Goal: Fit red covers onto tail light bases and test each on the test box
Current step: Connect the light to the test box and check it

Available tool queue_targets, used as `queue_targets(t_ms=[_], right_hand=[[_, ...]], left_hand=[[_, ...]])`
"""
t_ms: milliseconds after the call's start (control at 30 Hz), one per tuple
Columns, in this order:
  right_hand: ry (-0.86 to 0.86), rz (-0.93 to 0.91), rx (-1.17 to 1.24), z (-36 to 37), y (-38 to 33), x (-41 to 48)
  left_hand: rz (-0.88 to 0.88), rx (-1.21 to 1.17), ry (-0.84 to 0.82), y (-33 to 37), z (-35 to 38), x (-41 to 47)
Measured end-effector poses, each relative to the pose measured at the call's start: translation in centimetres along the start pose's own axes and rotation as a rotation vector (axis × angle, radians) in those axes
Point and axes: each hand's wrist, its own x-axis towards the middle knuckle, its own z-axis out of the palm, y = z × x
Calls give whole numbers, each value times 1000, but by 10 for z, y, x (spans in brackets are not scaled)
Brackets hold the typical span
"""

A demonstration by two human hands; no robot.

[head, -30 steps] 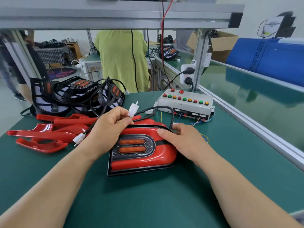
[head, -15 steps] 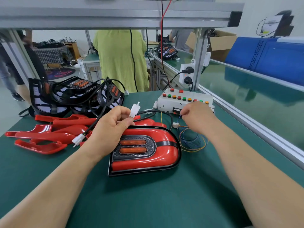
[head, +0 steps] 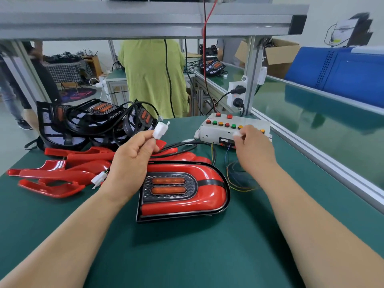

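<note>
An assembled tail light (head: 182, 190) with its red cover fitted lies flat on the green mat in front of me. My left hand (head: 131, 163) is raised above its left end and pinches the light's white plug (head: 160, 129) on a black cable. My right hand (head: 253, 150) is in front of the white test box (head: 224, 129) and pinches a small white connector (head: 236, 134) on the box's thin coloured wires (head: 239, 179). The box has rows of red, green and yellow buttons on top.
Loose red covers (head: 56, 173) lie at the left. Behind them is a pile of black tail light bases (head: 93, 121) with cables. A person in a green shirt (head: 153, 77) stands beyond the bench. An aluminium rail (head: 324, 163) runs along the right edge.
My right hand left the tail light's right end, reached to the test box wires and lifted the small white connector. My left hand raised the white plug slightly.
</note>
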Motion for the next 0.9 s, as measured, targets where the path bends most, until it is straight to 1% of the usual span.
queue_targets(t_ms=[33, 67, 100, 133, 233, 333, 433, 533, 733, 833, 900], right_hand=[[26, -17, 112, -3, -3, -1], [13, -27, 263, -5, -8, -3], [-30, -24, 411, -5, -13, -7], [-80, -22, 502, -5, -18, -11], [-217, -33, 603, -3, -28, -17], [-272, -18, 734, -3, -34, -20], [-301, -45, 750, -1, -36, -22], [-399, -37, 737, 4, -36, -25], [-517, 20, 768, -1, -29, -23], [-587, 10, 757, -5, -25, -21], [-595, 15, 773, -6, -24, -21]], left_hand=[[3, 0, 13, -1, 0, 1], [2, -1, 21, -2, 0, 3], [2, -1, 25, -3, 0, 4], [2, 0, 23, -3, 0, 6], [1, -4, -7, -1, -1, 9], [1, 4, -49, 1, -1, 12], [13, -8, -101, 4, 0, 13], [21, -12, -142, 2, 1, 11], [28, -88, -131, 2, 7, 8], [39, -80, -163, 2, 12, 7], [43, -74, -180, 2, 14, 6]])
